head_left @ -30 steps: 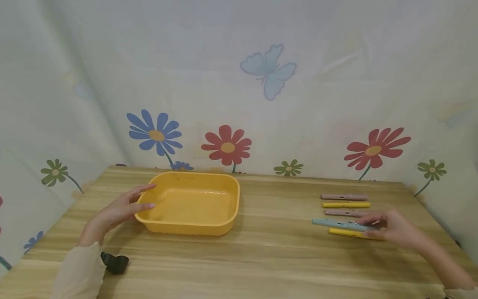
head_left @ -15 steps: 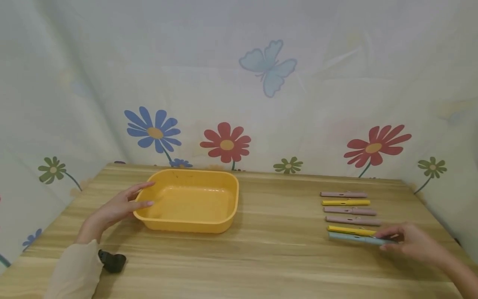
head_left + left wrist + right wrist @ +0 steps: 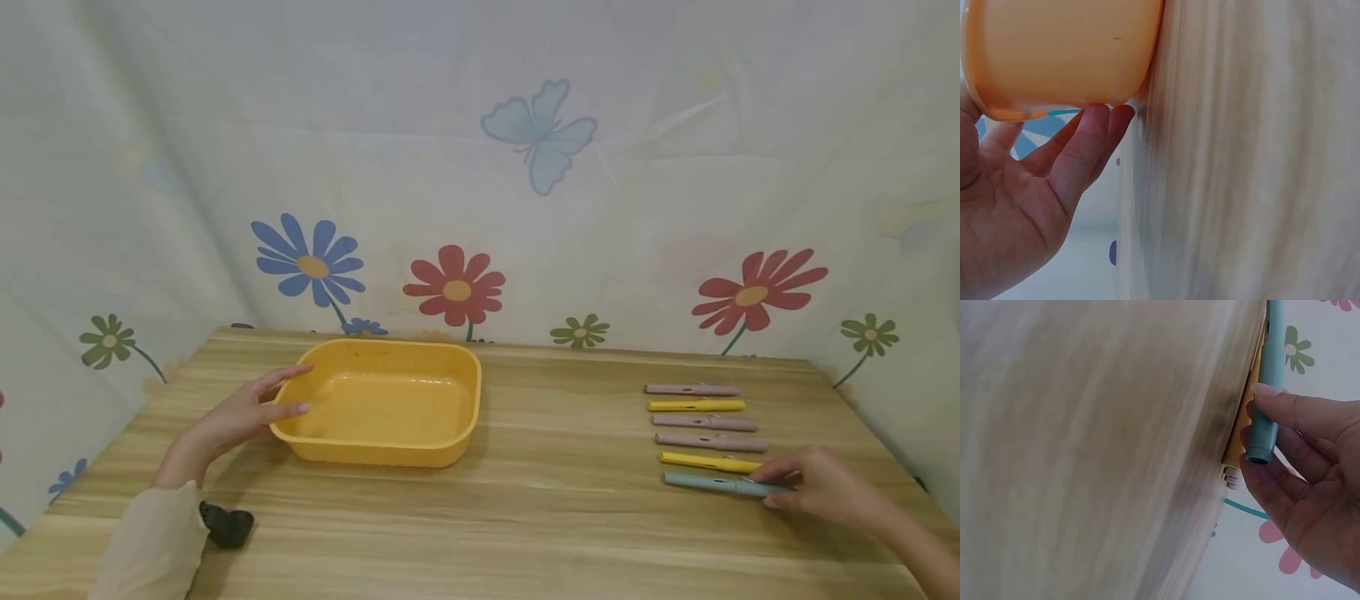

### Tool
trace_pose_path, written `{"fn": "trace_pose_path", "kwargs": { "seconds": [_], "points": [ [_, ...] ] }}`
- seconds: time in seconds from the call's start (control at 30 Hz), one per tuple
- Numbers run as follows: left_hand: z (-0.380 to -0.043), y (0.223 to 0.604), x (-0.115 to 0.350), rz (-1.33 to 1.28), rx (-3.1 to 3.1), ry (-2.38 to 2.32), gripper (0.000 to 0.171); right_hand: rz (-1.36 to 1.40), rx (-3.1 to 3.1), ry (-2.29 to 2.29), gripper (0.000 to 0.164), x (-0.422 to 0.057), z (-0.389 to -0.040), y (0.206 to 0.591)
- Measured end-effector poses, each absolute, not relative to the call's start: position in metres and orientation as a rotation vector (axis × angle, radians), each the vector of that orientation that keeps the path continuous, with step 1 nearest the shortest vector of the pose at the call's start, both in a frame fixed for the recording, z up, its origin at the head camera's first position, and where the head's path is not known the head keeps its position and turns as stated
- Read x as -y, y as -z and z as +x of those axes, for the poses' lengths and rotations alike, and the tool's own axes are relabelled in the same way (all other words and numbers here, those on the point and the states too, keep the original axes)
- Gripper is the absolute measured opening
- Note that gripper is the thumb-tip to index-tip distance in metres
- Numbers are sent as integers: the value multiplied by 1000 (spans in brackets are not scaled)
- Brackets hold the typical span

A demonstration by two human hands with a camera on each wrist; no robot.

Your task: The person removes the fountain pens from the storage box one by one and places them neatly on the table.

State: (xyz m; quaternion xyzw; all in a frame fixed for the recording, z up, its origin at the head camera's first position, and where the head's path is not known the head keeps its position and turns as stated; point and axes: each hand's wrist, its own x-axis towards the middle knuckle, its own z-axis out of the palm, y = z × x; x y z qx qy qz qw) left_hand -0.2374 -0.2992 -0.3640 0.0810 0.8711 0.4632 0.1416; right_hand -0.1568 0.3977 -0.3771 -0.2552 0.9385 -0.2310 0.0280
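My left hand (image 3: pixel 232 421) grips the left rim of a yellow plastic basin (image 3: pixel 375 455), its thumb over the inside. In the left wrist view, fingertips press against the outer wall of the basin (image 3: pixel 1066 56). My right hand (image 3: pixel 832 487) pinches the right end of a light blue pen (image 3: pixel 708 482) between thumb and fingers. This pen lies level at the near end of a row, just in front of a yellow pen (image 3: pixel 705 461). The right wrist view shows the blue pen (image 3: pixel 1266 419) close over the tabletop, under the thumb.
Behind these, a mauve pen (image 3: pixel 708 442), another mauve pen (image 3: pixel 701 422), a yellow pen (image 3: pixel 693 406) and a farther mauve pen (image 3: pixel 690 389) lie parallel. A black object (image 3: pixel 228 527) sits by the left sleeve. A flowered curtain (image 3: pixel 630 250) borders the wooden table (image 3: pixel 555 533).
The right hand has brought the blue pen from over the row toward the near edge and lowered it in front of the nearer yellow pen. The left hand stays on the basin.
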Motion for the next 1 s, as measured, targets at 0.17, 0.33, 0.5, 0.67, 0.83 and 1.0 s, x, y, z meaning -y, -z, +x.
{"fn": "trace_pose_path", "kwargs": {
  "seconds": [0.17,0.33,0.5,0.67,0.83,1.0],
  "points": [
    [-236,362,298,236,-2515,-1339,74,-828,-2883,699,19,-397,-159,379],
    [-237,363,299,245,-2514,-1347,75,-851,-2893,656,18,-396,-160,380],
    [-237,364,300,240,-2517,-1337,74,-817,-2922,588,19,-393,-161,380],
    [-237,362,300,223,-2515,-1315,74,-860,-2961,556,19,-390,-162,379],
    [-235,360,300,222,-2519,-1305,73,-870,-2960,543,19,-389,-163,378],
    [-230,359,302,278,-2599,-1270,69,-831,-2927,630,21,-392,-161,377]
  ]
}}
